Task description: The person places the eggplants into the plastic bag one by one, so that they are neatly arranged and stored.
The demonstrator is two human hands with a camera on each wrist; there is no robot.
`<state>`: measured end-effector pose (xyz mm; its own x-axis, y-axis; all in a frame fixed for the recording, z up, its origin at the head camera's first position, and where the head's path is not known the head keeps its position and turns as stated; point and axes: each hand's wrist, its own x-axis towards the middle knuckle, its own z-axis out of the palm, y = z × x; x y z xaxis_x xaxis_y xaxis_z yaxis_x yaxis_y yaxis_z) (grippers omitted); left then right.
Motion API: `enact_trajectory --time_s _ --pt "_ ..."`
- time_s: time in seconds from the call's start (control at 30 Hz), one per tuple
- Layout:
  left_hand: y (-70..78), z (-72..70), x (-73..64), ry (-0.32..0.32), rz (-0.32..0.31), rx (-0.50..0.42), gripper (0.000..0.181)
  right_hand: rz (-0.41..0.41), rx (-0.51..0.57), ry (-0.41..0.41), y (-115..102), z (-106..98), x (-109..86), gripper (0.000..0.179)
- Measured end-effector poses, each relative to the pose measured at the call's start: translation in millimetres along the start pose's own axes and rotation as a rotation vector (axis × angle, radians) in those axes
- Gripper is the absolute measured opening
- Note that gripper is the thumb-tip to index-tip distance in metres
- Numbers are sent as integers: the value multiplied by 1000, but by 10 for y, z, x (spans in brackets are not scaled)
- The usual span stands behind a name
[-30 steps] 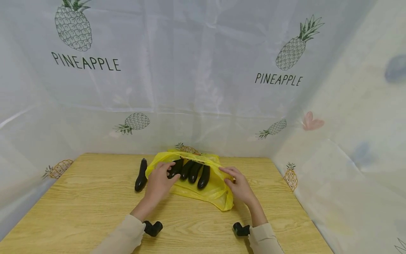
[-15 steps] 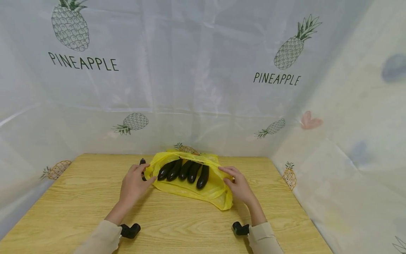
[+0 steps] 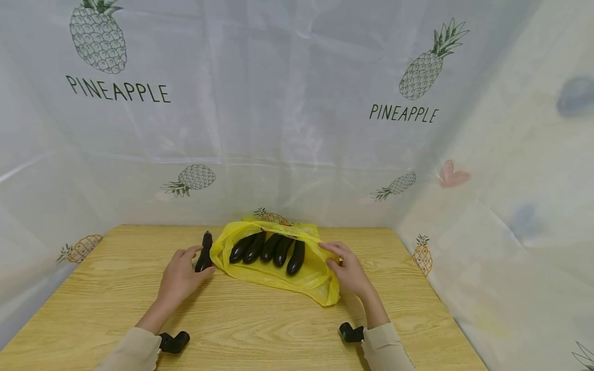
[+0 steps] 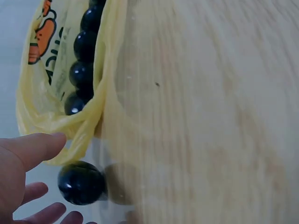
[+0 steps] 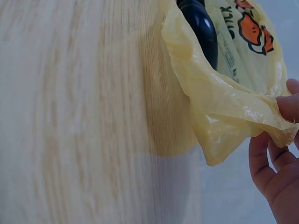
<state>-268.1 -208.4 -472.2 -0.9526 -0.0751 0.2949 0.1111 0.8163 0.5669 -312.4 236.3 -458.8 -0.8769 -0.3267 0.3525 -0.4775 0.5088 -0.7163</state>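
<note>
A yellow plastic bag (image 3: 274,278) lies on the table with its mouth open toward me. Inside it several dark eggplants (image 3: 295,257) lie side by side. One more eggplant (image 3: 204,252) lies on the table just left of the bag. My left hand (image 3: 178,275) is beside this loose eggplant, thumb and fingers spread on either side of it; in the left wrist view a gap shows between the fingers and the eggplant (image 4: 81,183). My right hand (image 3: 350,270) pinches the right edge of the bag's mouth between thumb and fingers, as the right wrist view shows.
The wood-grain table (image 3: 260,330) ends at a pale printed curtain (image 3: 287,129) at the back, with similar sheets at both sides. Black wrist mounts (image 3: 174,342) sit at the cuffs. The bag bears printed orange figures and lettering.
My left hand has drawn out of the bag and moved left to the loose eggplant. One more eggplant is visible at the left inside the bag. The right hand keeps its pinch.
</note>
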Motion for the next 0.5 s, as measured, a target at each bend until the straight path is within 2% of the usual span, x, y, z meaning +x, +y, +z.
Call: enact_trajectory --time_s 0.37,0.5 --pt "-62 11 23 -52 -22 -12 73 -49 15 11 17 11 1 48" --pt "-88 19 38 -59 -26 -14 70 -31 18 14 -35 5 -3 47"
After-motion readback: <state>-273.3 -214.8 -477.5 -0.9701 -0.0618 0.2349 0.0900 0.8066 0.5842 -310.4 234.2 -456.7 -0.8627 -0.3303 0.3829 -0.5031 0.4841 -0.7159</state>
